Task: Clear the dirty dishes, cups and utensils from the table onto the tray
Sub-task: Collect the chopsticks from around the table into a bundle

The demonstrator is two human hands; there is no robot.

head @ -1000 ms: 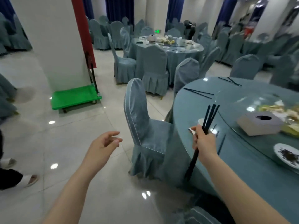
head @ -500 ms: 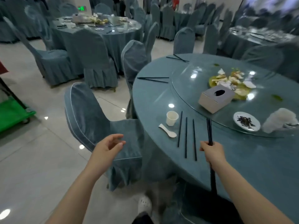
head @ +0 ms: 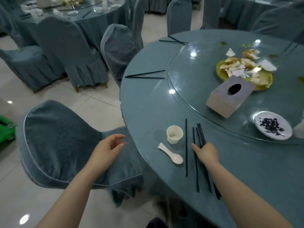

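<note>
r hand (head: 207, 153) grips chopsticks (head: 201, 134) on table (head: 148, 104)

Covered chairs (head: 54, 142), glossy tiled floor (head: 92, 102)

A small white paper cup (head: 174, 136) stands upright and empty near the edge of the round blue worktop (head: 148, 102). Just nearer the edge than the cup lies a white ceramic spoon (head: 171, 153), bowl up, handle pointing toward the cup. On the cup's other side, loose black chopsticks (head: 186, 145) lie roughly parallel, running from the edge inward. Beside them, a held bundle of black chopsticks (head: 201, 134) touches the worktop, slanting away from the cup. Well beyond the cup, another black pair (head: 145, 75) lies in a narrow V by the rim, and a crossed pair (head: 174, 41) lies farther still. A small white dish (head: 273, 127) with dark scraps sits on the glass turntable, and a yellow plate (head: 222, 71) of leftovers lies farther in.
</note>
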